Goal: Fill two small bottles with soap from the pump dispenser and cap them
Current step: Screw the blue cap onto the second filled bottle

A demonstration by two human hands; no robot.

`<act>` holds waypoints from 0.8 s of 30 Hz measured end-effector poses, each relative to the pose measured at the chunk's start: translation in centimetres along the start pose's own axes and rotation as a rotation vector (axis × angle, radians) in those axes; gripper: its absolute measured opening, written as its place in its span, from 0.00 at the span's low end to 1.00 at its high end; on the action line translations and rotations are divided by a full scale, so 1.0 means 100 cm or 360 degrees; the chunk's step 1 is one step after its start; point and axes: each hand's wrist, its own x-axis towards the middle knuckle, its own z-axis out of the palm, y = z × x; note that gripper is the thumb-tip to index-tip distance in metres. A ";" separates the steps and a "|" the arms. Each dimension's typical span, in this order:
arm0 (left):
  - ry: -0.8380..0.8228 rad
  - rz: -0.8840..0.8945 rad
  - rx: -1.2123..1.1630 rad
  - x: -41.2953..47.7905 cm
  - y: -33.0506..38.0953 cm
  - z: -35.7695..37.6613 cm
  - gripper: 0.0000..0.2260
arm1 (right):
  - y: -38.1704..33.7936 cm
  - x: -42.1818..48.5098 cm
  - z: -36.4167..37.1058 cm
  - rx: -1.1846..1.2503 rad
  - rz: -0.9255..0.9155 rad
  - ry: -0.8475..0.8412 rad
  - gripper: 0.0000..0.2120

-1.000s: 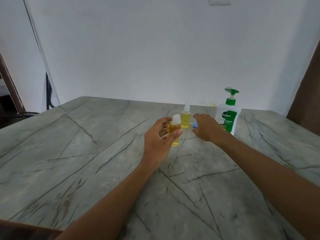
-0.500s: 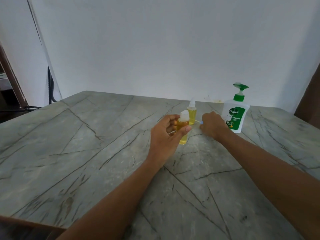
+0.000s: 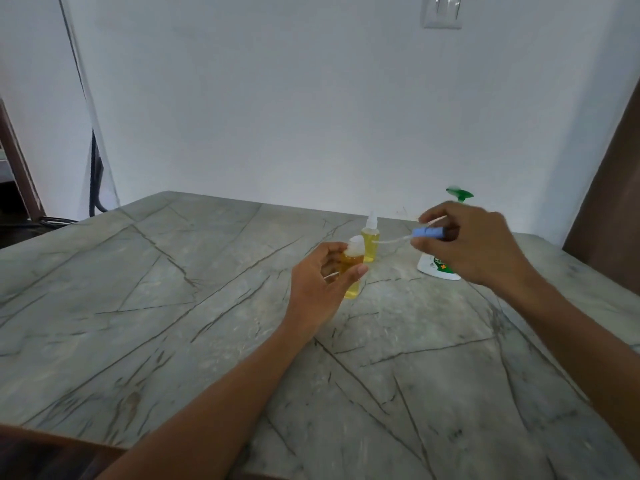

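**Bottle in one grip, blue cap in the other**

My left grip [image 3: 318, 282] curls round a small bottle [image 3: 353, 268] of yellow soap and holds it upright, low at the surface [image 3: 173, 289]. My right grip [image 3: 481, 244] pinches a blue cap [image 3: 428, 232] in the air, its thin white tube pointing towards the bottles. The second bottle [image 3: 370, 242], white-topped, stands just behind the first. The pump dispenser [image 3: 438, 270] stands behind my right grip, mostly hidden.

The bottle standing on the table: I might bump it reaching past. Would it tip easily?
Probably yes: the bottle is tall and narrow on a smooth table. It looks nearly full of yellow soap, so it is likely steadier than empty, yet still light.
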 end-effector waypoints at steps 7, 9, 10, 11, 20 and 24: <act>0.0004 0.0021 0.0087 0.000 0.000 0.000 0.17 | -0.030 -0.004 -0.031 0.0306 -0.0208 0.0129 0.06; 0.0001 0.0035 0.0107 0.001 0.000 0.000 0.17 | -0.033 -0.001 -0.028 0.0231 -0.0265 0.0084 0.05; 0.0000 0.0042 0.0116 0.001 0.000 0.000 0.17 | -0.034 0.000 -0.025 0.0196 -0.0286 0.0067 0.06; -0.0001 0.0046 0.0122 0.001 0.000 0.000 0.17 | -0.034 0.001 -0.023 0.0167 -0.0304 0.0051 0.06; -0.0020 0.0093 0.0149 0.002 -0.004 0.000 0.18 | -0.042 0.009 -0.014 0.0033 -0.0446 -0.0048 0.07; -0.0042 0.0108 0.0186 0.002 -0.005 0.001 0.19 | -0.048 0.013 -0.015 0.0004 -0.0486 -0.0123 0.11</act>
